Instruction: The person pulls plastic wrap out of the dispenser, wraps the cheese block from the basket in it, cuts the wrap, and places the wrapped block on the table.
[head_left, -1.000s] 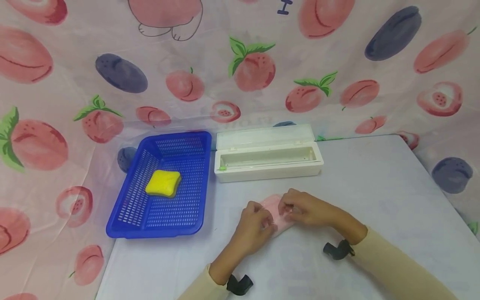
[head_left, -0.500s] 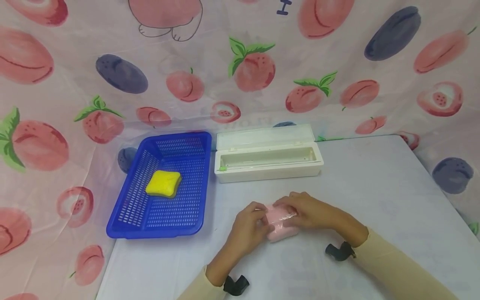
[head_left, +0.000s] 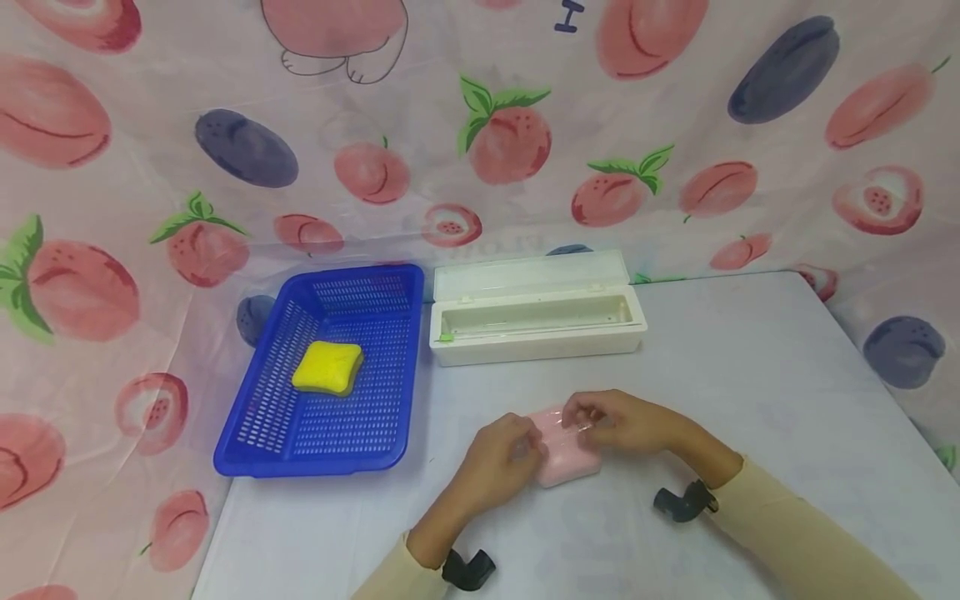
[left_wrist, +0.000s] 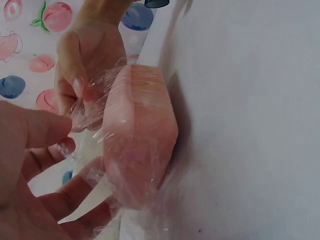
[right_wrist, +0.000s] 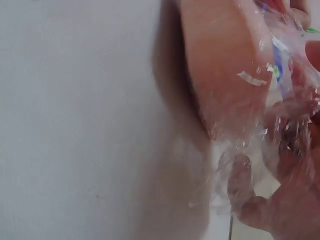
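A pink bar that looks like soap (head_left: 567, 463) sits on the white table between my two hands, with clear plastic wrap (left_wrist: 96, 112) drawn up around it. My left hand (head_left: 493, 463) is at the bar's left side, thumb and fingertips pinching the wrap. On the other side my right hand (head_left: 636, 427) has bent fingers and pinches the film over the bar's upper right. In the left wrist view, the bar (left_wrist: 142, 132) shows bevelled sides and the film bunches above it. Crinkled film (right_wrist: 247, 172) covers some of the right fingers in the right wrist view.
To the left stands a blue perforated basket (head_left: 408, 400) holding a yellow soap-like bar (head_left: 327, 367). Behind my hands is a long white plastic-wrap dispenser (head_left: 540, 346), its clear lid (head_left: 531, 273) raised and a small green slider (head_left: 446, 337) at its left. A fruit-print cloth hangs behind.
The right hand has moved over the bar and back, the film now folded across it. Both hands have shifted a little, and the bar shows more clearly between them. Basket and dispenser stay put.
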